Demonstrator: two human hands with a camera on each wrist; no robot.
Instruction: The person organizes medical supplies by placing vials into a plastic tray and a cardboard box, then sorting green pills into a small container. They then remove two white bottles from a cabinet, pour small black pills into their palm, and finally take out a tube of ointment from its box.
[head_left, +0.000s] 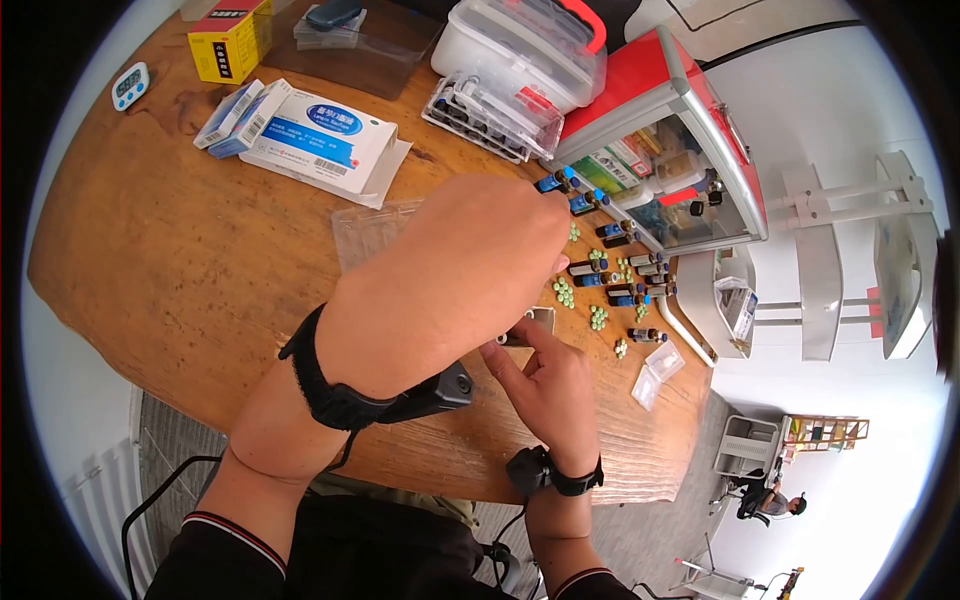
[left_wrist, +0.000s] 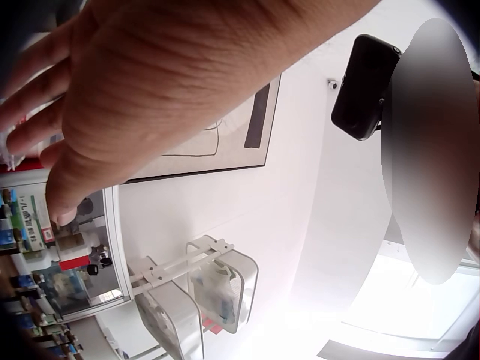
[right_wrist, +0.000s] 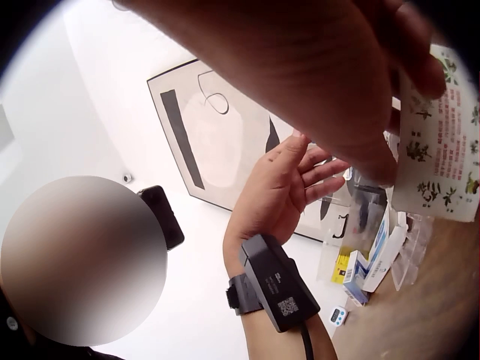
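My left hand (head_left: 495, 245) reaches across the table, above the side where small dark bottles (head_left: 592, 281) and piles of green tablets (head_left: 563, 292) lie. In the left wrist view this hand (left_wrist: 150, 90) has its fingers extended and apart, holding nothing visible. The right wrist view also shows the left hand (right_wrist: 274, 187) with its fingers spread. My right hand (head_left: 555, 395) pinches a small box (head_left: 543, 318) between thumb and fingers, partly hidden below the left forearm. The box (right_wrist: 439, 150) shows a white side with green plant prints beside my right hand (right_wrist: 337, 82).
A flattened white-blue carton (head_left: 325, 145), a clear tray (head_left: 365, 232), a yellow box (head_left: 232, 45) and a timer (head_left: 130, 87) lie left. Behind are a clear case (head_left: 515, 50) and a red-topped cabinet (head_left: 660, 120). Clear plastic pieces (head_left: 656, 376) lie right; a seated person (head_left: 780, 500) is far off.
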